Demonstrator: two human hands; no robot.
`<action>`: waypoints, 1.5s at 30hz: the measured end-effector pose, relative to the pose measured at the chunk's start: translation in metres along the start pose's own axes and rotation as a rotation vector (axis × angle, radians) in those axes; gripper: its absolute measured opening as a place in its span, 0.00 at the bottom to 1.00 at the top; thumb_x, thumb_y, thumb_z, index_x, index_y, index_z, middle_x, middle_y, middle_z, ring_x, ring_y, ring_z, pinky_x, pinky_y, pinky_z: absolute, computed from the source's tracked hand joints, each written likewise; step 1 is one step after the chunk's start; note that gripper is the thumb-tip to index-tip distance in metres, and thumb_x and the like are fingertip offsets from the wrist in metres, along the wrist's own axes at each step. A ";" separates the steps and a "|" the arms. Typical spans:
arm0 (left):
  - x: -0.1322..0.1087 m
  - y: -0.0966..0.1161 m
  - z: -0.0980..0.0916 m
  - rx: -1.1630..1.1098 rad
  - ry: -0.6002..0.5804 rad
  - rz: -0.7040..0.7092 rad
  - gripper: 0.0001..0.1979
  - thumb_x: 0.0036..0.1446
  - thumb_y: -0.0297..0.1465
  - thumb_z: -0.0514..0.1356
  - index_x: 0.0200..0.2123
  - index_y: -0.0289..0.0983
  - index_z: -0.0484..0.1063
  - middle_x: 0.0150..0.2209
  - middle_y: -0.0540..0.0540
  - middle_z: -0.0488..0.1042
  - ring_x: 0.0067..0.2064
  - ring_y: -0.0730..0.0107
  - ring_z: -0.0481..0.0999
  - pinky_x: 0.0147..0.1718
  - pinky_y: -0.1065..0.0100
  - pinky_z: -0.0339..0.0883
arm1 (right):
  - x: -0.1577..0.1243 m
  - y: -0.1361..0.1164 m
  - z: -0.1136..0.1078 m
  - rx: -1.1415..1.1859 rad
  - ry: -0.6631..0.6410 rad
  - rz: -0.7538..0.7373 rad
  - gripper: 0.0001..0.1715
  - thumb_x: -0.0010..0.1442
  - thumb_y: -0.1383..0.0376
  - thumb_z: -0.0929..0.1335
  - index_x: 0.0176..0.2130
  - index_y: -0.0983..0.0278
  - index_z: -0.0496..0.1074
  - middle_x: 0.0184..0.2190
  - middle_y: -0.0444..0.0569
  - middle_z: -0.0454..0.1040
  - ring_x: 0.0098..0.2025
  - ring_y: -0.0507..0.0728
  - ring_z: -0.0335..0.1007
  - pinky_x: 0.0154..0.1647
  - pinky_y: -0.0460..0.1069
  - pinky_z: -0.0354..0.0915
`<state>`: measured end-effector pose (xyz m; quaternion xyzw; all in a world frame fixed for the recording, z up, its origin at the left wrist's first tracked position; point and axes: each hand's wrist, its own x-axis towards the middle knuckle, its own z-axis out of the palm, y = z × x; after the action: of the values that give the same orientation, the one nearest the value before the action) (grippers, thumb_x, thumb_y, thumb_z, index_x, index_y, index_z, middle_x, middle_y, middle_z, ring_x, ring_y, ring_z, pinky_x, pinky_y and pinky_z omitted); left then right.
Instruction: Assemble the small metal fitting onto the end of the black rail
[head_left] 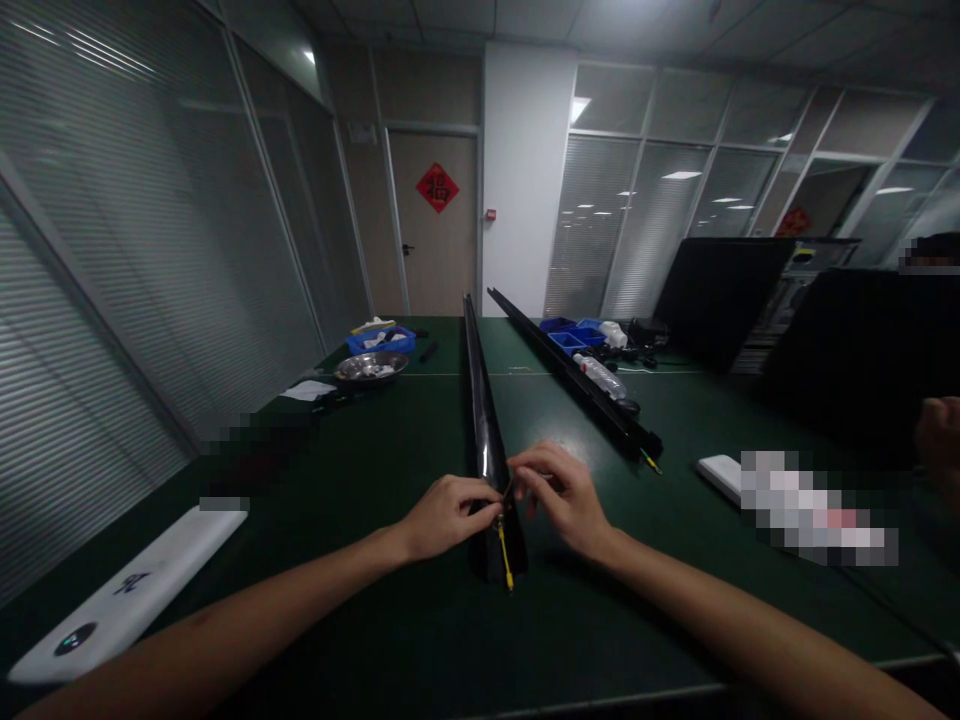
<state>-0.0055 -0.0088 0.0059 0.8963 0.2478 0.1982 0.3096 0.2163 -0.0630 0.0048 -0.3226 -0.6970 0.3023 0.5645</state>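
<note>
A long black channel-shaped bar (484,430) lies lengthwise on the green table, its near end in front of me. From that end hangs a short yellow wire (506,560) with a small metal tip. My left hand (450,515) is on the bar's left side, thumb and forefinger pinched at the top of the wire; what lies between them is too small to tell. My right hand (559,490) is closed at the bar's right edge, its fingertips around a small dark thing I cannot make out. The two hands' fingertips nearly meet.
A second black bar (577,380) with a yellow-green wire lies to the right, beside a plastic bottle (600,377) and blue bins (566,342). A metal bowl (371,367) and blue basket (381,341) stand back left. White devices lie on both sides. Another person's hand shows far right.
</note>
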 end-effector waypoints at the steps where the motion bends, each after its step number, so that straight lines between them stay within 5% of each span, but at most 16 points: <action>1: 0.000 0.000 0.000 0.000 -0.001 -0.003 0.15 0.71 0.36 0.57 0.43 0.35 0.82 0.35 0.47 0.78 0.30 0.71 0.69 0.29 0.73 0.58 | 0.000 0.000 0.000 0.033 -0.004 0.022 0.13 0.72 0.56 0.69 0.50 0.60 0.78 0.41 0.50 0.73 0.33 0.54 0.77 0.24 0.45 0.75; 23: 0.001 -0.005 0.004 0.044 0.043 -0.038 0.14 0.69 0.38 0.59 0.41 0.34 0.79 0.28 0.50 0.71 0.26 0.74 0.63 0.26 0.73 0.53 | 0.006 0.010 0.001 0.301 -0.049 0.235 0.20 0.66 0.48 0.72 0.43 0.61 0.77 0.31 0.46 0.74 0.31 0.54 0.73 0.23 0.43 0.69; 29: -0.002 -0.003 0.003 0.009 0.045 0.041 0.14 0.71 0.37 0.57 0.43 0.35 0.80 0.37 0.47 0.75 0.31 0.72 0.69 0.29 0.73 0.59 | 0.003 0.006 0.001 0.218 -0.023 0.182 0.17 0.67 0.51 0.72 0.46 0.60 0.80 0.41 0.49 0.74 0.32 0.53 0.73 0.22 0.43 0.69; 38: 0.001 -0.009 0.004 -0.036 0.022 0.054 0.15 0.72 0.36 0.56 0.44 0.34 0.80 0.36 0.46 0.77 0.35 0.68 0.73 0.35 0.71 0.64 | 0.001 0.007 0.000 0.194 -0.025 0.201 0.17 0.66 0.53 0.73 0.48 0.61 0.79 0.29 0.43 0.72 0.26 0.50 0.68 0.23 0.43 0.67; 45: 0.002 -0.010 0.003 -0.083 0.007 0.013 0.15 0.71 0.37 0.57 0.45 0.33 0.80 0.36 0.46 0.77 0.32 0.69 0.72 0.31 0.72 0.61 | 0.001 0.007 0.001 0.212 -0.023 0.209 0.18 0.66 0.52 0.73 0.47 0.61 0.78 0.26 0.41 0.71 0.24 0.50 0.66 0.22 0.44 0.65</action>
<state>-0.0054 -0.0020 -0.0024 0.8836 0.2348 0.2133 0.3444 0.2159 -0.0579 0.0002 -0.3284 -0.6303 0.4349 0.5529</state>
